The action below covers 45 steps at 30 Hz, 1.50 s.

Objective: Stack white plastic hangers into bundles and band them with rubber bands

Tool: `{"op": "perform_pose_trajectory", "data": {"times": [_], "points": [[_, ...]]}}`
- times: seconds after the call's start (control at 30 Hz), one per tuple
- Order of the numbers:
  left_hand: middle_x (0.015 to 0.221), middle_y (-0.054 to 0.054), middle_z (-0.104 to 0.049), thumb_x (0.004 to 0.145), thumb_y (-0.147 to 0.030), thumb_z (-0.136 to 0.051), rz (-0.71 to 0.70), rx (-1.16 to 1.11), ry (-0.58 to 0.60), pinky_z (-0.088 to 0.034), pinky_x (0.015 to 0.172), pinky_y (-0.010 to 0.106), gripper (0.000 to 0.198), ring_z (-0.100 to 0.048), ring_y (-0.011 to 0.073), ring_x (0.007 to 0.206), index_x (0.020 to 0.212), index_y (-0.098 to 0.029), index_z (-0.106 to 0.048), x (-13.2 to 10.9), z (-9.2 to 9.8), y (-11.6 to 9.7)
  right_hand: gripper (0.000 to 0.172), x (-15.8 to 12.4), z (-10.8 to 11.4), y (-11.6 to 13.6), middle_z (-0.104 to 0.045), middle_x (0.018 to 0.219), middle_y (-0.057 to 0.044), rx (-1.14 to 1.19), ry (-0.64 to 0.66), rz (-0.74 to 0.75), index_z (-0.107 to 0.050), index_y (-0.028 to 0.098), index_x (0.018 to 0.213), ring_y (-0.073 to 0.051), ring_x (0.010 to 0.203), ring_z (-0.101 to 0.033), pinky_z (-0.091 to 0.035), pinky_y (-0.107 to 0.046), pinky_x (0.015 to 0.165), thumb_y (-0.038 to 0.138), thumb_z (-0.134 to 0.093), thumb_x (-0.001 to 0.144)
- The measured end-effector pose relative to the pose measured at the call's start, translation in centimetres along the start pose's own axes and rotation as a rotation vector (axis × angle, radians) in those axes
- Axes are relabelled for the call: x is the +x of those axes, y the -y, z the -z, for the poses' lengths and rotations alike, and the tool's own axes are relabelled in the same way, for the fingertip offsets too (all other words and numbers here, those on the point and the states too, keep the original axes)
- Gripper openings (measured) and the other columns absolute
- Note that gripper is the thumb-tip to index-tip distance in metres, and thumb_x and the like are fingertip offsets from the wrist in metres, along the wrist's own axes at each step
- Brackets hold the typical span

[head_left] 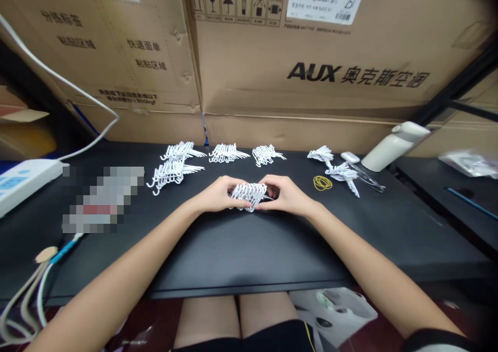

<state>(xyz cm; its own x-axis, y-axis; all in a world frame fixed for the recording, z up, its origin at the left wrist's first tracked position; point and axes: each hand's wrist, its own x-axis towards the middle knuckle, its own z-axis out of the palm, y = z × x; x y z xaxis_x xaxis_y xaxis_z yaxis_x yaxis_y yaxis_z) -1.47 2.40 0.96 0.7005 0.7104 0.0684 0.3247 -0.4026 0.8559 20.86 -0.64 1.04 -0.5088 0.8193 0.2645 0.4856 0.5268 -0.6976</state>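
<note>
Between my two hands, just above the middle of the black table, is a bundle of white hooks (249, 192) lined up side by side. My left hand (221, 193) grips its left end, the thumb in front. My right hand (286, 193) curls around the right end, fingertips partly hidden behind the hooks. Behind them lie similar piles of white hooks: a double pile (175, 167) at the left, one pile (229, 153) in the middle, another (267, 154) beside it. Two more, a small pile (321, 153) and a spread one (343, 173), rest at the right near yellow rubber bands (322, 183).
Large cardboard boxes (249, 92) stand along the back edge. A white bottle (395, 145) leans at the right, beside a small white case (349, 157). On the left are a power strip (31, 180), a blurred-out flat object (105, 199) and a cable (64, 251).
</note>
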Motion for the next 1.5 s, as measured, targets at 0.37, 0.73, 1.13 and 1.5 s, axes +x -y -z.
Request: {"op": "perform_pose_trajectory", "data": {"times": [0.37, 0.73, 1.13, 1.5], "points": [[0.088, 0.005, -0.069, 0.07, -0.042, -0.07, 0.027, 0.001, 0.064, -0.048, 0.065, 0.026, 0.044, -0.061, 0.0184, 0.075, 0.104, -0.015, -0.066, 0.0, 0.3, 0.1, 0.032, 0.0, 0.5, 0.0, -0.06, 0.084, -0.001, 0.071, 0.011, -0.016, -0.057, 0.016, 0.086, -0.016, 0.077, -0.055, -0.043, -0.026, 0.072, 0.031, -0.076, 0.065], [0.108, 0.006, -0.068, 0.063, -0.045, -0.076, -0.011, 0.073, 0.016, -0.045, 0.087, 0.031, 0.063, -0.062, 0.0239, 0.098, 0.116, -0.016, -0.061, 0.0, -0.2, -0.5, 0.049, 0.2, -0.9, -1.0, -0.064, 0.101, -0.005, 0.316, 0.06, -0.034, -0.057, 0.017, 0.103, -0.019, 0.09, -0.062, -0.049, -0.034, 0.085, 0.031, -0.08, 0.063], [0.11, 0.007, -0.065, 0.068, -0.042, -0.072, -0.043, 0.092, 0.025, -0.043, 0.087, 0.03, 0.057, -0.06, 0.0222, 0.099, 0.117, -0.017, -0.059, 0.0, 0.0, -0.7, 0.042, 0.3, 0.1, -0.9, -0.072, 0.097, -0.006, 0.529, 0.107, -0.151, -0.07, 0.015, 0.104, -0.022, 0.09, -0.067, -0.052, -0.037, 0.088, 0.027, -0.079, 0.064], [0.1, 0.005, -0.07, 0.066, -0.044, -0.073, -0.021, 0.061, 0.065, -0.046, 0.08, 0.029, 0.054, -0.063, 0.0219, 0.09, 0.11, -0.015, -0.065, -0.1, -0.1, -0.8, 0.04, 0.4, -0.2, -0.8, -0.073, 0.09, -0.006, 0.507, 0.067, -0.132, -0.073, 0.014, 0.098, -0.021, 0.086, -0.067, -0.053, -0.037, 0.087, 0.028, -0.08, 0.062]]}}
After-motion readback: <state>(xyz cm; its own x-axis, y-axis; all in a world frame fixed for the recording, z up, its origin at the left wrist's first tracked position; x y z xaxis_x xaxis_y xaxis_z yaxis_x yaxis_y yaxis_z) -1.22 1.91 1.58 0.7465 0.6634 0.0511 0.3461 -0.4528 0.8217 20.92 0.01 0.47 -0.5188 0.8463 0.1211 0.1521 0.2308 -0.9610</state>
